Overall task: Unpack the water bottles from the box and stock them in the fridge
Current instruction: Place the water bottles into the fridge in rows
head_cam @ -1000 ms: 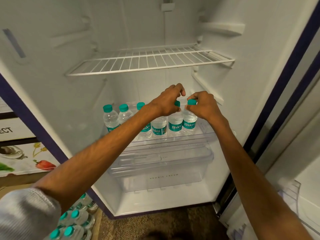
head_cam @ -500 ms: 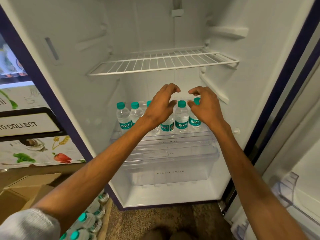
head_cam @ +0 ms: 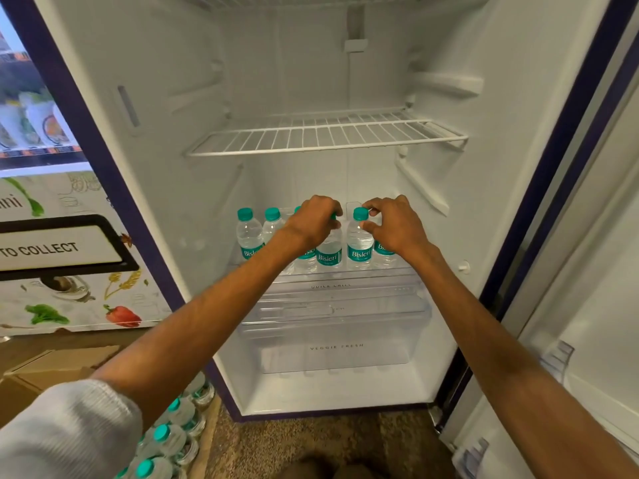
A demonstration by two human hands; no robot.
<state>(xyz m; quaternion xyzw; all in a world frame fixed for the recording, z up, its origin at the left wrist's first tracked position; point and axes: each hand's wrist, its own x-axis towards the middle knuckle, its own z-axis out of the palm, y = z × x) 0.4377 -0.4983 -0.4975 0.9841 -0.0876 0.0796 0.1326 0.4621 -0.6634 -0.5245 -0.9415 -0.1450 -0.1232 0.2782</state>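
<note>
Several small clear water bottles with teal caps stand in a row on the fridge's clear shelf. My left hand is closed over the cap of one bottle in the middle of the row. My right hand pinches the teal cap of the bottle beside it, and covers the top of one more bottle at the right end. More bottles lie packed on the floor at lower left, next to the cardboard box.
A white wire shelf spans the fridge above the bottles. Below them sits a clear drawer marked VEGGIE FRESH. The open fridge door stands at the right, a printed panel at the left, and carpet underfoot.
Both hands were spread open above the caps half a second ago; now they have dropped and closed on two neighbouring caps. The view has shifted slightly left.
</note>
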